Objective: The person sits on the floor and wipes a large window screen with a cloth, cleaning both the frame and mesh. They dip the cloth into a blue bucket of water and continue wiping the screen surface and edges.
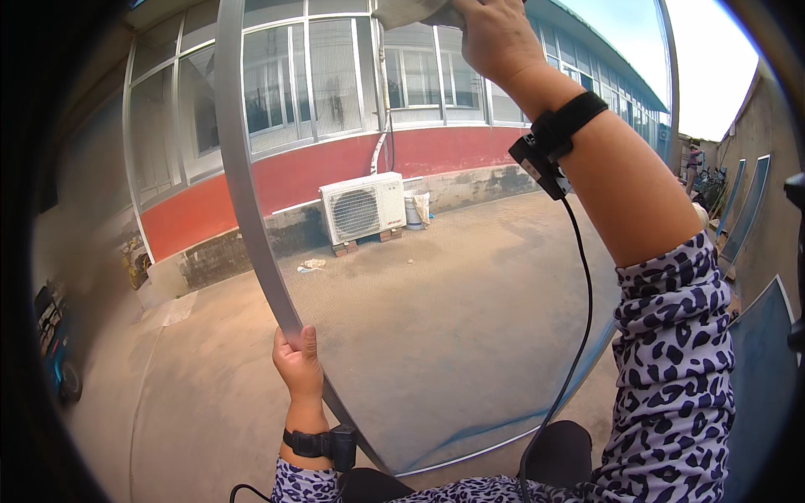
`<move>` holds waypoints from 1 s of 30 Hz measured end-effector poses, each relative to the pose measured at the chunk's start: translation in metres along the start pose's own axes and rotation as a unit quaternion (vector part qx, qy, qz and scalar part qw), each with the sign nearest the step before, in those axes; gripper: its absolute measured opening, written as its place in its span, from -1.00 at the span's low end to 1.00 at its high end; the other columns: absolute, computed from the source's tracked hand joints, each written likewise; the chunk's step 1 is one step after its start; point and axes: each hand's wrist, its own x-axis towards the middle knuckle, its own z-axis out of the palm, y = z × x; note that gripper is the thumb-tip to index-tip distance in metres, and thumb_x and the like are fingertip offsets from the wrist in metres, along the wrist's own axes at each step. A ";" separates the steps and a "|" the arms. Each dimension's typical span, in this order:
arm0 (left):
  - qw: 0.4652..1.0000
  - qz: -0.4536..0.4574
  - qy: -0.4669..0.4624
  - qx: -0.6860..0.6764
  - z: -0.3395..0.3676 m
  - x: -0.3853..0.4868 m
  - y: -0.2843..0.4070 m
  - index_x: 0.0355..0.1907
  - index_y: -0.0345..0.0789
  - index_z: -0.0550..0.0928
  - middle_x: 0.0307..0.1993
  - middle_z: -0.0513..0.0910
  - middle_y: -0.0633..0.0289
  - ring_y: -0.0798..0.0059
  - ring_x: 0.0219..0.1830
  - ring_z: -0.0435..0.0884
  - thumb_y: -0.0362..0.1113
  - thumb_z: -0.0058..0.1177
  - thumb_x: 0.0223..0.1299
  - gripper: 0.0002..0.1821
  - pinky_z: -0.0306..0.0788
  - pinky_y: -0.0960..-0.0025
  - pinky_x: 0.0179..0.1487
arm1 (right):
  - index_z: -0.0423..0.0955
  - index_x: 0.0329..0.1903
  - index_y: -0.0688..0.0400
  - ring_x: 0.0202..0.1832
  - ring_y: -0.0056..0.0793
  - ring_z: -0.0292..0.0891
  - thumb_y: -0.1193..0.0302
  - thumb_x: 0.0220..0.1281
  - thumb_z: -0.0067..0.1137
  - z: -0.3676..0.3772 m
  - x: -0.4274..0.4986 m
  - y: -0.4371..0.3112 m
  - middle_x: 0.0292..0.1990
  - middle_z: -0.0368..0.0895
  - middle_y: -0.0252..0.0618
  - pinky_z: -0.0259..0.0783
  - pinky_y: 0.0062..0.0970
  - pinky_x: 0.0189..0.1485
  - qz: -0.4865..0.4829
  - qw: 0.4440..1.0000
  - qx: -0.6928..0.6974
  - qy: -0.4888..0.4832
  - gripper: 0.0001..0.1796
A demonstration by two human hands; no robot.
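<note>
A tall framed screen panel (440, 352) of see-through mesh stands before me, with a grey metal frame bar (253, 207) along its left side. My left hand (299, 361) grips that bar low down, the thumb pointing up. Raised near the top edge of the view, my right hand (500, 41) holds a flat, pale tool or piece; its kind cannot be told, since it is partly cut off. Blue material (484, 431) runs along the panel's lower edge. Both wrists wear black straps with small devices, and a cable hangs from the right one.
Beyond the mesh, an air conditioner outdoor unit (363, 207) rests on bricks beside a bucket (415, 209) at a red-painted wall. More framed panels (748, 207) lean on the right wall, one (764, 364) close to me. A person (693, 166) stands far right. A blue vehicle (63, 371) is at left.
</note>
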 end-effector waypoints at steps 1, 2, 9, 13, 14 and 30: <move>1.000 0.001 0.004 0.003 -0.001 0.001 0.000 -0.14 -0.38 0.53 -0.34 0.53 0.42 0.70 -0.32 0.39 -0.03 0.19 0.25 -0.58 0.32 0.59 -0.16 | 0.50 -0.17 0.22 0.10 0.14 0.25 0.52 0.16 0.03 -0.008 -0.010 0.029 0.01 0.39 0.06 0.14 -0.05 0.25 0.019 0.999 -0.034 -0.009 -0.82; 1.000 0.001 0.007 0.009 -0.001 0.002 0.002 -0.14 -0.37 0.52 -0.38 0.50 0.45 0.73 -0.35 0.36 -0.06 0.15 0.29 -0.62 0.29 0.62 -0.20 | 0.50 -0.16 0.21 0.05 0.03 0.33 0.49 0.16 0.09 -0.017 -0.021 0.059 -0.02 0.44 0.00 0.23 -0.12 0.18 0.021 0.994 -0.105 -0.004 -0.82; 0.999 0.010 0.028 -0.018 -0.001 0.010 0.019 -0.27 -0.30 0.47 -0.53 0.33 0.51 0.78 -0.49 0.24 -0.04 0.12 0.31 -0.66 0.14 0.66 -0.38 | 0.46 0.09 0.09 0.24 0.26 0.17 0.22 0.16 0.22 -0.098 -0.125 0.246 0.20 0.23 0.14 0.24 -0.03 0.27 0.152 0.936 -0.309 0.076 -0.55; 0.999 0.004 0.040 0.033 0.003 0.018 0.037 -0.36 -0.25 0.41 -0.58 0.31 0.44 0.69 -0.51 0.27 0.08 0.06 0.31 -0.58 0.19 0.58 -0.37 | 0.42 0.20 0.17 0.13 0.19 0.38 -0.13 0.17 0.03 -0.142 -0.169 0.308 0.05 0.50 0.21 0.31 -0.10 0.20 0.323 0.890 -0.321 0.013 -0.27; 0.999 0.012 0.024 0.029 0.007 0.021 0.046 -0.37 -0.25 0.40 -0.58 0.30 0.42 0.68 -0.51 0.28 0.09 0.05 0.31 -0.58 0.20 0.57 -0.36 | 0.43 0.16 0.17 0.08 0.11 0.39 -0.09 0.17 0.07 -0.149 -0.175 0.320 0.01 0.51 0.15 0.32 -0.15 0.14 0.330 0.896 -0.298 0.014 -0.32; 0.997 0.027 0.030 0.061 0.042 0.024 0.076 -0.59 -0.21 0.28 -0.60 0.23 0.36 0.60 -0.48 0.25 0.21 -0.02 0.30 -0.43 0.15 0.50 -0.29 | 0.53 -0.35 0.09 -0.64 -0.66 0.35 0.37 0.22 0.28 -0.186 -0.241 0.300 -0.57 0.51 -0.45 0.21 -0.59 -0.61 0.555 0.755 0.349 -0.006 -0.88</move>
